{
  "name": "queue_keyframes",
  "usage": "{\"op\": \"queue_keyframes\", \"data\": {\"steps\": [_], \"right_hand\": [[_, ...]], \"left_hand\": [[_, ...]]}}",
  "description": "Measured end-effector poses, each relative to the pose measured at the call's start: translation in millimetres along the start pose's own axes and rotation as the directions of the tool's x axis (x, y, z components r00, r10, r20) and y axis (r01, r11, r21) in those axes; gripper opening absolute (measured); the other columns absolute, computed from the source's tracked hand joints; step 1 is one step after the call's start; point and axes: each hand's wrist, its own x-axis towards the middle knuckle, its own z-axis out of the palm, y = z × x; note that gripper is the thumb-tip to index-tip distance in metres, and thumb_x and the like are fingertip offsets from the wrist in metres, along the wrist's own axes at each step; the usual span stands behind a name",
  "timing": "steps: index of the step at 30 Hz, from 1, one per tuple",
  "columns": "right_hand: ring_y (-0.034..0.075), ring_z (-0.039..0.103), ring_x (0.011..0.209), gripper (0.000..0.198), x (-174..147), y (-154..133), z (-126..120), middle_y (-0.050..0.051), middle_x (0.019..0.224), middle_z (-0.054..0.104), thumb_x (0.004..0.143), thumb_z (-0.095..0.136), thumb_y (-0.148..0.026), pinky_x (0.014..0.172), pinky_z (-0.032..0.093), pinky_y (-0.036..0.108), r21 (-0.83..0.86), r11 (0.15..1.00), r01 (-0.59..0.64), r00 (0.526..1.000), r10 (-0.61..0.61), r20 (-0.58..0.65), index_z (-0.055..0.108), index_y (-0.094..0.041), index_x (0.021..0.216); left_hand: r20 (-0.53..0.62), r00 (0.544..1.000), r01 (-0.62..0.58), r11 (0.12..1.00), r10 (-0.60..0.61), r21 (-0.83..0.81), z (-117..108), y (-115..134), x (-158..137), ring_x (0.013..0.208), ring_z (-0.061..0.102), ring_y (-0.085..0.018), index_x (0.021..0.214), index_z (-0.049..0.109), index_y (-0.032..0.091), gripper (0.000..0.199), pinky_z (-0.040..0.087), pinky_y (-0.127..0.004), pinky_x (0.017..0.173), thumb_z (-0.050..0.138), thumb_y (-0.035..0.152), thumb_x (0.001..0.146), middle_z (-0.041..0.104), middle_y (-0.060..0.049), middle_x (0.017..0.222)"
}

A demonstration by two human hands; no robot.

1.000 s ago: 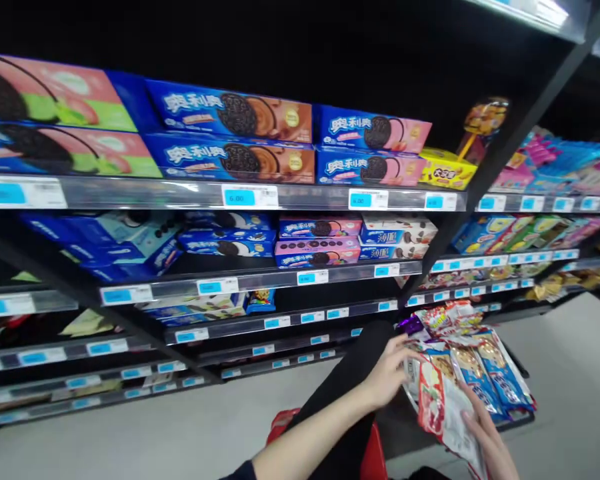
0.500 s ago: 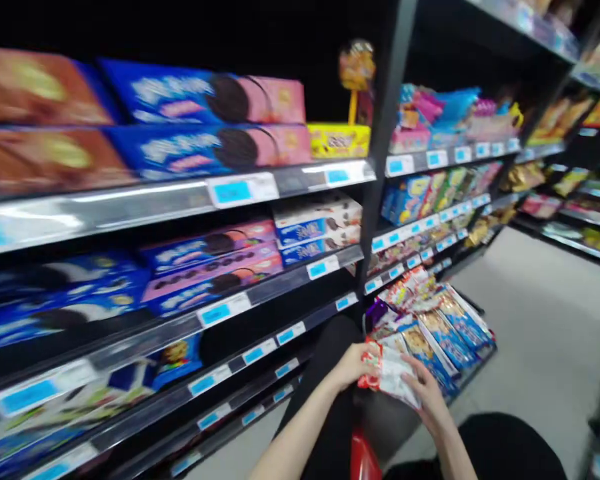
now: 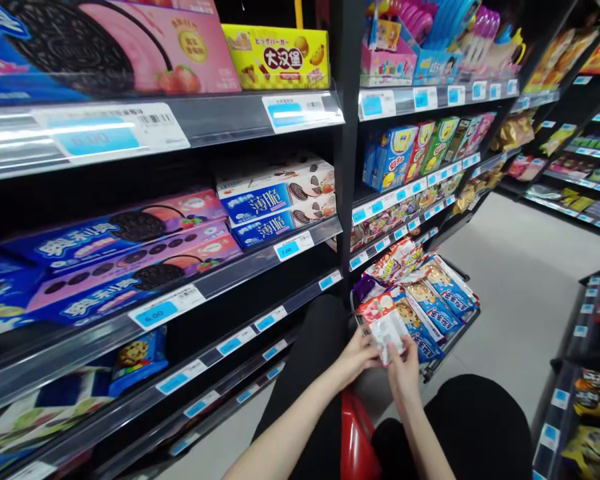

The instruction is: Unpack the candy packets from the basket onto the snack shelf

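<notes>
A small red and white snack packet is held up between my two hands, low in the middle of the view. My left hand grips its left edge. At the packet's lower right, my right hand pinches it with thumb and fingers. Just beyond lies a cart or low trolley loaded with blue cookie packs, a red and white candy bag and a purple packet. The print on the packet in my hands is too small to read.
Black shelving on the left holds blue and pink cookie boxes, thin-cookie boxes and a yellow box. My knees flank a red seat-like object. Another shelf stands at the right, across the pale floor.
The packet has turned more upright, and its red printed part shows. My right hand has come in from the packet's right side to its lower edge. The view has moved closer to the shelves.
</notes>
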Motion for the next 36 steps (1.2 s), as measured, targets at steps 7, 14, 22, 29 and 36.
{"op": "queue_keyframes", "data": {"steps": [7, 14, 22, 29, 36], "right_hand": [[0.021, 0.056, 0.097, 0.023, 16.3, -13.7, -19.4, 0.004, 0.098, 0.060, 0.067, 0.066, -0.038, 0.082, 0.048, 0.035, -0.057, 0.996, -0.067, 0.959, 0.080, 0.272, 0.060, -0.022, 0.082], [0.024, 0.058, 0.097, 0.055, 26.5, -31.5, -56.0, 0.007, 0.109, 0.063, 0.063, 0.073, -0.034, 0.081, 0.049, 0.038, -0.340, 0.940, 0.038, 0.914, 0.104, 0.392, 0.054, -0.025, 0.113], [0.025, 0.062, 0.088, 0.049, 20.3, -29.2, -60.6, 0.009, 0.101, 0.068, 0.063, 0.071, -0.040, 0.072, 0.052, 0.036, -0.344, 0.935, 0.080, 0.990, -0.035, 0.135, 0.064, -0.018, 0.106], [0.023, 0.064, 0.076, 0.044, 8.7, -26.9, -38.6, 0.007, 0.088, 0.072, 0.057, 0.074, -0.039, 0.067, 0.054, 0.035, -0.398, 0.915, 0.071, 0.992, -0.024, 0.122, 0.069, -0.018, 0.094], [0.022, 0.063, 0.071, 0.034, 8.3, -27.9, -41.7, 0.007, 0.080, 0.072, 0.058, 0.073, -0.041, 0.063, 0.053, 0.033, -0.441, 0.886, 0.142, 0.990, -0.138, 0.041, 0.070, -0.017, 0.082]], "left_hand": [[-0.114, 0.993, -0.017, 0.984, 0.037, 0.176, -7.1, 9.3, 5.8, 0.079, 0.063, -0.024, 0.118, 0.044, 0.015, 0.068, 0.053, -0.031, 0.053, 0.073, 0.032, 0.060, 0.060, -0.013, 0.106], [0.276, 0.872, 0.258, 0.858, -0.405, 0.444, -15.1, 22.7, -9.4, 0.070, 0.061, -0.016, 0.096, 0.063, 0.014, 0.043, 0.049, -0.023, 0.058, 0.070, 0.010, 0.054, 0.064, -0.003, 0.081], [0.062, 0.977, 0.197, 0.976, -0.204, 0.095, -11.4, 32.4, -6.8, 0.061, 0.060, -0.014, 0.124, 0.037, 0.023, 0.064, 0.051, -0.031, 0.057, 0.065, 0.030, 0.067, 0.057, 0.000, 0.077], [-0.295, 0.913, -0.158, 0.911, 0.282, 0.381, -20.4, 10.1, 4.4, 0.053, 0.049, -0.008, 0.087, 0.052, 0.017, 0.016, 0.037, -0.016, 0.051, 0.055, 0.025, 0.073, 0.052, 0.004, 0.061], [-0.088, 0.994, -0.052, 0.992, 0.063, 0.119, -15.0, 16.2, 1.4, 0.081, 0.060, -0.017, 0.102, 0.059, 0.015, 0.054, 0.045, -0.024, 0.067, 0.076, 0.017, 0.050, 0.064, -0.007, 0.096]]}}
